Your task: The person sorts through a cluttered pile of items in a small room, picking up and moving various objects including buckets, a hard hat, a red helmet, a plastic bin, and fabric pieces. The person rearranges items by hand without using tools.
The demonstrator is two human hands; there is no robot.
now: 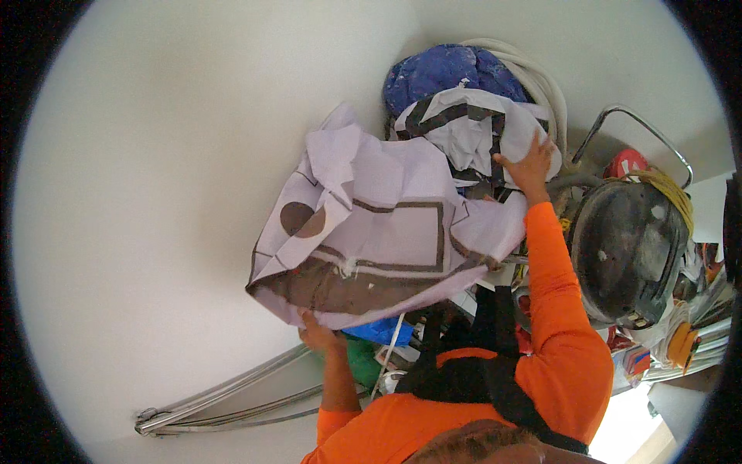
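Observation:
A large white sheet with dark printed shapes and lines hangs loosely folded before me. My left hand grips its lower left edge, thumb on top. Dark brown, spotted material shows inside the sheet's lower fold. At the upper right, my right hand grasps a crumpled white bundle with black stripes, its thumb and fingers spread across the material. Whether bundle and sheet are one piece is hidden by the folds. Behind the bundle sits a stained blue padded bundle.
A coiled pale hose leans by the wall corner. To my right stand a dusty black canister, a bent metal handle and yellow rope. Long metal rails lie at lower left, near a green bag.

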